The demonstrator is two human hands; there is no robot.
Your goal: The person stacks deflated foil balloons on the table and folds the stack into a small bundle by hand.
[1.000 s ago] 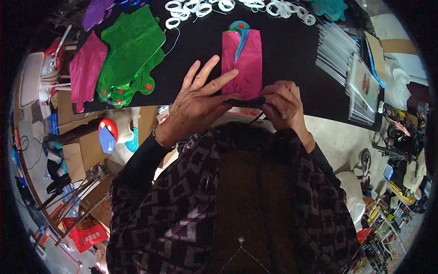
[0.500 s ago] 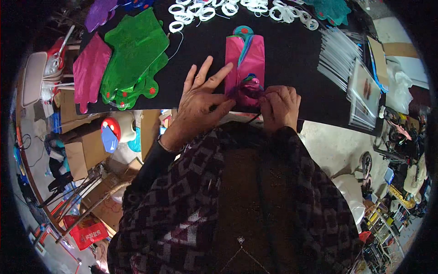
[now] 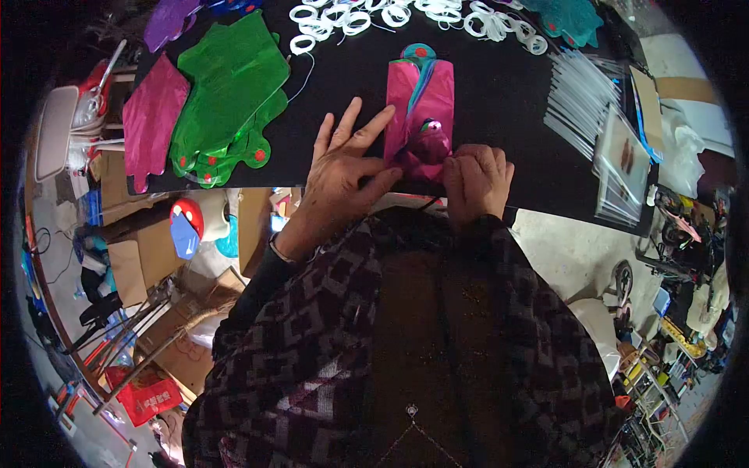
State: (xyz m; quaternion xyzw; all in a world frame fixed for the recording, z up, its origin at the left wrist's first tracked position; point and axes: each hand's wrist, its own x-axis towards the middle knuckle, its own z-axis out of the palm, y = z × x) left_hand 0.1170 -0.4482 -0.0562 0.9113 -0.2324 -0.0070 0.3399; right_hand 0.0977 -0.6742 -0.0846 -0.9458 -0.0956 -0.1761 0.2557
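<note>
In front of me on the black tabletop lies a folded pink foil piece (image 3: 441, 90), upright in the view. A teal round tip with a red dot sticks out at its top, and blue-green layers show along its slit. Its lower end is folded and crumpled. My left hand (image 3: 343, 168) lies at its left, fingers spread, with the thumb against the lower left edge. At the lower right edge, my right hand (image 3: 480, 179) has its fingers curled, pinching the pink foil. The fingertips there are partly hidden.
Green foil pieces (image 3: 226, 86) and another pink one (image 3: 156, 117) lie at left. White string coils (image 3: 355, 22) line the back. Clear plastic strips (image 3: 581, 97) and a clear packet (image 3: 624, 156) are at right. A red and white object (image 3: 187, 222) and boxes stand below the table.
The crumpled lower end of the pink foil has been folded flatter and the dark opening there has closed up. Both hands have stayed almost in place.
</note>
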